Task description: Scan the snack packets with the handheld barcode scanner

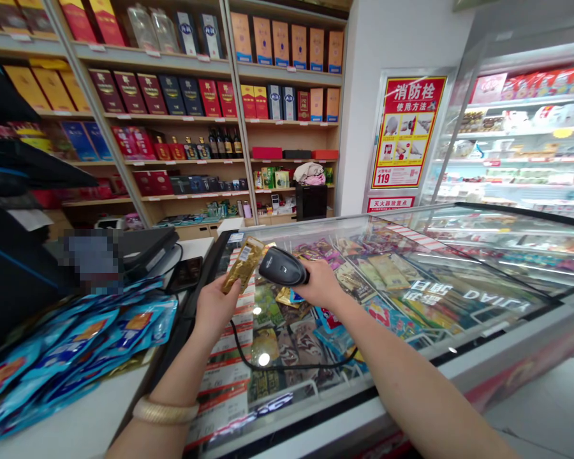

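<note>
My left hand [217,305] is closed on a gold foil packet [243,262], tilted so that a white barcode label shows near its top. In my right hand [321,284] is a black handheld barcode scanner [282,266], its head close beside the packet. Both hands are above the glass top of a chest freezer [481,331]. From the scanner, a black cable [291,368] loops over the glass. Under my right hand, a small gold and blue packet [287,296] is partly hidden.
Blue snack packets [90,338] are heaped on the white counter [100,408] at left, near a dark phone [186,273]. Shelves of boxed bottles [186,95] line the back wall. A lit display fridge [530,140] stands at right, beyond a red fire-hydrant sign [408,132].
</note>
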### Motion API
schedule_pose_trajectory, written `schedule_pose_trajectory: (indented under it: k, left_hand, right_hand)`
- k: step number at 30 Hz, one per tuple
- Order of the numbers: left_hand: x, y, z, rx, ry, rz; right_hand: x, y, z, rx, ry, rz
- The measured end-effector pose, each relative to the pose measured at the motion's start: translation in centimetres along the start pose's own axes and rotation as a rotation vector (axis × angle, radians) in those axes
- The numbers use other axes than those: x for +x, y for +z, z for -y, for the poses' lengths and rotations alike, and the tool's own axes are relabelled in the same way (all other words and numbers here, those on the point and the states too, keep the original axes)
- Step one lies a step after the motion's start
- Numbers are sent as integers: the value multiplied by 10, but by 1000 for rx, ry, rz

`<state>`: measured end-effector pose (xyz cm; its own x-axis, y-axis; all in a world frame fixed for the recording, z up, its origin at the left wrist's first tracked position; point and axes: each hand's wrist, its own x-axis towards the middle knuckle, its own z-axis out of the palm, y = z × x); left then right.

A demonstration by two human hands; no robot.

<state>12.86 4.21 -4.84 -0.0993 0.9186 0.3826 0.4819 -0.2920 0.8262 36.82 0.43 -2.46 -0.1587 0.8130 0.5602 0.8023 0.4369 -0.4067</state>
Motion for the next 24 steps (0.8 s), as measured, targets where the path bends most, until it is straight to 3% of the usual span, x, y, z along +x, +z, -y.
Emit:
schedule_pose_trajectory:
  k: [11,16,20,24]
  left_hand:
    - [-1,0,-3,46,16,3]
    - [-4,-10,-20,188,53,-12]
    - [-6,-48,-35,417,125,-145]
    - [-12,-116,-32,773,86,-332]
  right_hand:
    - [-1,-4,3,-25,2,29]
    - [-2,-2,-7,-34,-10,-62]
    - [-2,-4,-16,-104,18,-124]
    - [-3,-6,-17,-149,14,-146]
